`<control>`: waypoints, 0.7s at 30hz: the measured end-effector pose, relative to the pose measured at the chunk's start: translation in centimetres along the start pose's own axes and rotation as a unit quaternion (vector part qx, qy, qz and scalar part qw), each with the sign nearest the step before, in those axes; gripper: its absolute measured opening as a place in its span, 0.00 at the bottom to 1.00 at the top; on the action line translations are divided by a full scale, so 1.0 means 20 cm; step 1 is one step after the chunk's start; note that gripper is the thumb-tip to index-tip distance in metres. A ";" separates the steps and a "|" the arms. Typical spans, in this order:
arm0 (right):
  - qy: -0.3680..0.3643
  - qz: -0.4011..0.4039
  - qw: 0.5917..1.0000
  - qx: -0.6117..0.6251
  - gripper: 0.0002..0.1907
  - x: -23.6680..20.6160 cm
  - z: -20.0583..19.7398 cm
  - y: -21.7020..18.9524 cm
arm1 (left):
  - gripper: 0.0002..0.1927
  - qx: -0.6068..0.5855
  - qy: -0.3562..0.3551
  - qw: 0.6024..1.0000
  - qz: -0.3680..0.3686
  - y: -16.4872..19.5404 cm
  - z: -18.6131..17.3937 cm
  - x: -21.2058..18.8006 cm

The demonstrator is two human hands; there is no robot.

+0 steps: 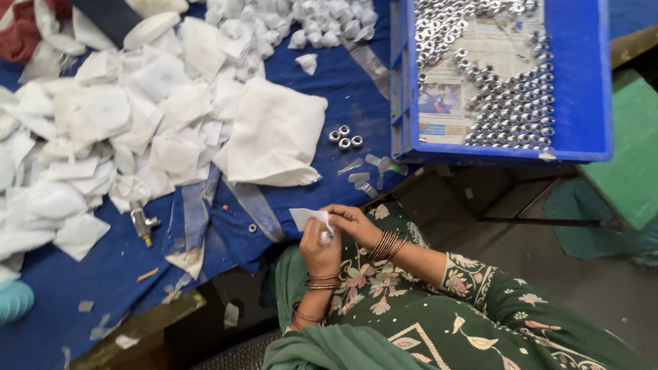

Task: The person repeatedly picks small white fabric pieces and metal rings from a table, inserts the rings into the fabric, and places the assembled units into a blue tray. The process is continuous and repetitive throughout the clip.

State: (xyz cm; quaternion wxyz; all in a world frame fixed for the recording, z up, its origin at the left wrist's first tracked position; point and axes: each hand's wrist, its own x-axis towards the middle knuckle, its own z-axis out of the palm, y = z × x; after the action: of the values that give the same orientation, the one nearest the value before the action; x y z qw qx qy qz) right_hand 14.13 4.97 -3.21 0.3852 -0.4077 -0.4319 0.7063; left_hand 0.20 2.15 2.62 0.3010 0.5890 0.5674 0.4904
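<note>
My left hand and my right hand meet over my lap at the edge of the blue-covered table. Together they pinch a small white pouch. My left fingers close around its lower part and my right fingers grip its top edge. Both wrists wear metal bangles. Three loose metal nuts lie on the blue cloth a little beyond my hands. What is inside the pouch is hidden.
A blue crate lined with newspaper holds several shiny nuts at the far right. A large heap of white pouches covers the left, beside a bigger white cloth bag. A metal fitting and clear plastic strips lie near the table edge.
</note>
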 end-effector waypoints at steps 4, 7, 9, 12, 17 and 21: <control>-0.036 -0.004 0.999 0.012 0.20 -0.02 -0.05 0.03 | 0.12 0.007 -0.002 1.000 0.011 -0.01 0.02 -0.02; 0.007 0.012 0.999 0.035 0.19 0.01 -0.06 0.05 | 0.09 0.008 -0.074 0.997 -0.022 -0.03 0.01 -0.04; 0.046 0.026 0.998 0.038 0.19 0.00 -0.06 0.05 | 0.06 -0.045 -0.068 0.996 -0.026 -0.04 0.01 -0.06; 0.056 0.043 0.997 0.033 0.19 -0.01 -0.03 0.01 | 0.07 -0.033 -0.008 0.997 -0.066 -0.05 0.01 -0.07; 0.040 -0.089 0.983 -0.153 0.22 -0.10 0.07 -0.08 | 0.09 0.021 0.063 0.997 -0.035 -0.06 0.01 -0.06; 0.052 -0.054 0.993 -0.097 0.16 -0.09 0.07 -0.07 | 0.08 0.004 -0.010 1.000 -0.026 -0.05 0.02 -0.07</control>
State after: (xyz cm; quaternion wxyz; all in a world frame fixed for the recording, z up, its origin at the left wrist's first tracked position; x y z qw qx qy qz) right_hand 13.86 3.40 -1.18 0.4030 -0.4555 -0.4989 0.6174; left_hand 0.32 1.02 1.27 0.3173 0.5796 0.5815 0.4745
